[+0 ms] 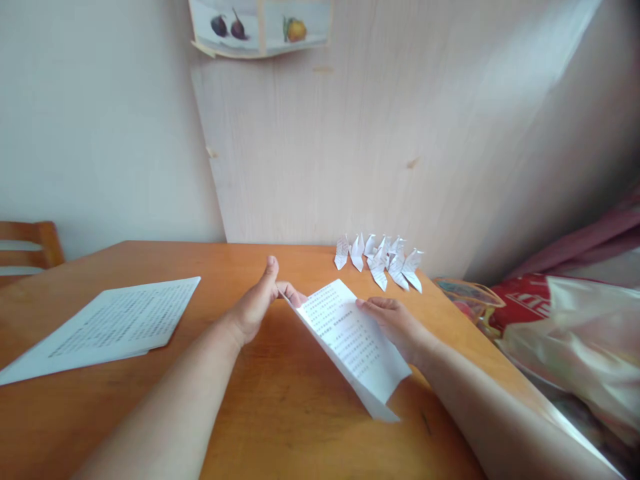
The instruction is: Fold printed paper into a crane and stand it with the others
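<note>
A printed sheet of paper (345,333) with a crease along its left side is held at a slant just over the table. My right hand (393,323) pinches its right edge, thumb on the printed face. At the upper left edge is my left hand (263,300), its thumb raised apart and its fingers reaching past the narrow left flap to touch the sheet. Part of those fingers is hidden by the flap. Toward the back right of the table stand several folded paper pieces (383,260) with pointed ends, grouped close together.
On the left of the wooden table (270,413) lies a stack of printed sheets (125,320). Plastic bags (575,347) and a red package (525,300) crowd the right edge. A pale board (310,147) rises behind, and a chair (30,243) stands far left.
</note>
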### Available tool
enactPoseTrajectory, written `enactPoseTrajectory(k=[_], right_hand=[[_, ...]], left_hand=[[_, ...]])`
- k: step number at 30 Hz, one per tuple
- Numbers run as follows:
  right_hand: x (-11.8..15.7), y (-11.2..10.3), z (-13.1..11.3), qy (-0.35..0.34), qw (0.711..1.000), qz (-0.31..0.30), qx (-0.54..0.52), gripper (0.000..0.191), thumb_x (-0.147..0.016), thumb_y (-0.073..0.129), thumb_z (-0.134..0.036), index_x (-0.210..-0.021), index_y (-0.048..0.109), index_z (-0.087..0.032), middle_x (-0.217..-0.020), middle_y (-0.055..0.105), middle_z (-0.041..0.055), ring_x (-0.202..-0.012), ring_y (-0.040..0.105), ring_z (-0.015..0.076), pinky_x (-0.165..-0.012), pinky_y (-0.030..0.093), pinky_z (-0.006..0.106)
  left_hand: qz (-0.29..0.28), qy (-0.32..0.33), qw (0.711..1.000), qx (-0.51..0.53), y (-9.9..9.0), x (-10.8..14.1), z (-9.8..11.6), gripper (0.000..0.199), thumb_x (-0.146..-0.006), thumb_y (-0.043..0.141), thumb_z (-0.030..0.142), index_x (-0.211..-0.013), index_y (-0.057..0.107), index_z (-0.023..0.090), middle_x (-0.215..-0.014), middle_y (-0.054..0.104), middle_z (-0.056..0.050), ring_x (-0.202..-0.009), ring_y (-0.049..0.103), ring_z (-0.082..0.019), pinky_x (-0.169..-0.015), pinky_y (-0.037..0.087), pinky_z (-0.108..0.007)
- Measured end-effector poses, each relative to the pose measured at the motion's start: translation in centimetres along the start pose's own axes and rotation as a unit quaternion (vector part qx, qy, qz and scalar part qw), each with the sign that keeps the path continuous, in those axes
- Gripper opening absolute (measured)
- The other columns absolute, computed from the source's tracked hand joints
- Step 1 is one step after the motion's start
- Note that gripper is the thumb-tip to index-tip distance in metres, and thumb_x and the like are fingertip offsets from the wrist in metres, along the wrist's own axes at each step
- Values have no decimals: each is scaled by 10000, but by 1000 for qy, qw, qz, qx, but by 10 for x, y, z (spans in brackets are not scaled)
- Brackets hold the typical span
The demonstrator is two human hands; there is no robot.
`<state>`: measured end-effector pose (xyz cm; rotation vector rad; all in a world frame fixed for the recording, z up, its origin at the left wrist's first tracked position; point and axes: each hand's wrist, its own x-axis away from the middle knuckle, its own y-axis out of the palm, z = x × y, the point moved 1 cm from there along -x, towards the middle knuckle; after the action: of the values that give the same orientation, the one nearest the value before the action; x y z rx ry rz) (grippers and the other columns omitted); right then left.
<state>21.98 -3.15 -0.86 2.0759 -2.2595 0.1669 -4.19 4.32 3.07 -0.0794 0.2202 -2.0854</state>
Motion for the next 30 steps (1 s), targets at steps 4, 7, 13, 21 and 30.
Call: enactPoseTrajectory(k=[4, 7, 13, 21, 30], right_hand=[[-2, -1, 2, 7, 1000, 10, 27, 367, -803, 680, -509, -667, 552, -193, -560, 526, -23, -469, 421, 105, -460, 253, 255], [-2, -3, 4, 9, 998, 24, 53, 375, -820, 662, -509, -656, 527, -200, -545, 499, -33, -462, 409, 104, -457, 241, 255], [-4, -5, 6, 15, 994, 51, 93, 359, -844, 632, -502, -674, 542, -198, -569, 558, -16, -477, 470, 119, -452, 285, 251], [-5, -8, 6, 35, 994, 44, 93, 229, -881, 598, -403, -840, 639, -182, -733, 688, 58, -604, 638, 184, -516, 464, 279], [-10, -18, 9, -90, 963, 49, 250, 531, -878, 588, -294, -1404, 530, -256, -961, 692, 65, -747, 682, 199, -626, 542, 325]], left_hand=[[-31, -22, 998, -41, -7, 4, 5, 919, -880, 54, 805, -639, 721, 221, -1074, 761, -62, -1152, 594, -317, -1144, 240, -529], [-52, -32, 993, -102, -12, 9, 9, 862, -916, 101, 765, -694, 752, 245, -1155, 745, -40, -1232, 554, -318, -1158, 209, -539], [-85, -36, 975, -204, -21, 14, 12, 640, -924, 329, 708, -864, 784, 261, -1275, 695, -54, -1292, 522, -323, -1146, 256, -514], [-35, 21, 884, -466, -3, 8, -1, 416, -759, 641, 673, -794, 729, 268, -1197, 696, -75, -1308, 458, -385, -1088, -105, -721], [-94, 132, 857, -489, 30, 13, -10, 349, -782, 622, 243, -1100, 682, 374, -1230, 682, 37, -1328, 422, -289, -1148, -85, -656]])
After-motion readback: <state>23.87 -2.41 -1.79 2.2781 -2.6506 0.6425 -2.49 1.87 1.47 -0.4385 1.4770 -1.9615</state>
